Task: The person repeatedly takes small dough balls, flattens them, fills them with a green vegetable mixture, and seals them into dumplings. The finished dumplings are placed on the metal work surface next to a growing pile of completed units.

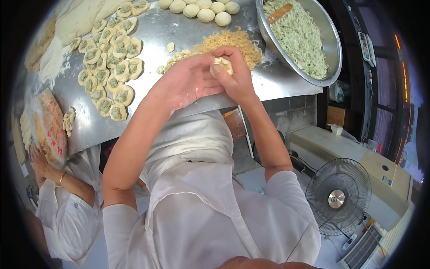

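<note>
My right hand is closed around a small piece of pale dough, its thumb pressed on the dough's near side. My left hand lies flat against it, palm showing and fingers stretched toward the right hand; flour whitens the heel of the palm. Just beyond both hands, a mound of crumbly tan filling sits on the metal table, with small dough bits beside it. Further left lie several open dough rounds topped with green filling. Several smooth dough balls rest at the far side.
A large metal bowl of shredded green filling, with a wooden handle in it, stands at the right. A dough slab lies far left. A co-worker's hand is beside a plastic bag. A fan stands behind right.
</note>
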The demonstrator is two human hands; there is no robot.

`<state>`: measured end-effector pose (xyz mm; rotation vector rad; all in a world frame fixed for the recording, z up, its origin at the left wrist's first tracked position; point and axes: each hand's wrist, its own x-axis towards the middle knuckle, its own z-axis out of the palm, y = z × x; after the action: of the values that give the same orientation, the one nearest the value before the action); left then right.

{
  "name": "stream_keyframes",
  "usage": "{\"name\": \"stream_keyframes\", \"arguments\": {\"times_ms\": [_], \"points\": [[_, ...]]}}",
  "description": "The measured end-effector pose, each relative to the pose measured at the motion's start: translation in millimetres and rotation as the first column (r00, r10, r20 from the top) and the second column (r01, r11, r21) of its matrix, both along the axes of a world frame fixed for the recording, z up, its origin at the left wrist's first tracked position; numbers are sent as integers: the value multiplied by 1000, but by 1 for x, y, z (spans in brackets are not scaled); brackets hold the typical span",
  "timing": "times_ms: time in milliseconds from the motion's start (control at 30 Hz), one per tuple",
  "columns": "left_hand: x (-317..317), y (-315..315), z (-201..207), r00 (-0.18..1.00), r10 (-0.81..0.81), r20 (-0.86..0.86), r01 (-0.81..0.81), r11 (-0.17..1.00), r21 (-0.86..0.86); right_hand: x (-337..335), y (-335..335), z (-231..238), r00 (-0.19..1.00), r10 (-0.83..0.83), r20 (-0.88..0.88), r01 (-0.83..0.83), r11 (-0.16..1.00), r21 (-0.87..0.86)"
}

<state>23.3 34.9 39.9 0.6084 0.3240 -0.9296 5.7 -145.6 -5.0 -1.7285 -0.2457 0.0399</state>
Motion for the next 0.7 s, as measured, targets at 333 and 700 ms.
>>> {"name": "stream_keyframes", "arguments": {"times_ms": [333, 700], "points": [[-22, 0, -19, 960, 276, -51, -278, 959, -50, -8, 15, 22, 999, 8, -35, -11, 996, -83], [-39, 24, -15, 951, 75, 301, -168, 941, 294, -10, 44, -13, 953, 57, 298, 9, 976, -217]]}}
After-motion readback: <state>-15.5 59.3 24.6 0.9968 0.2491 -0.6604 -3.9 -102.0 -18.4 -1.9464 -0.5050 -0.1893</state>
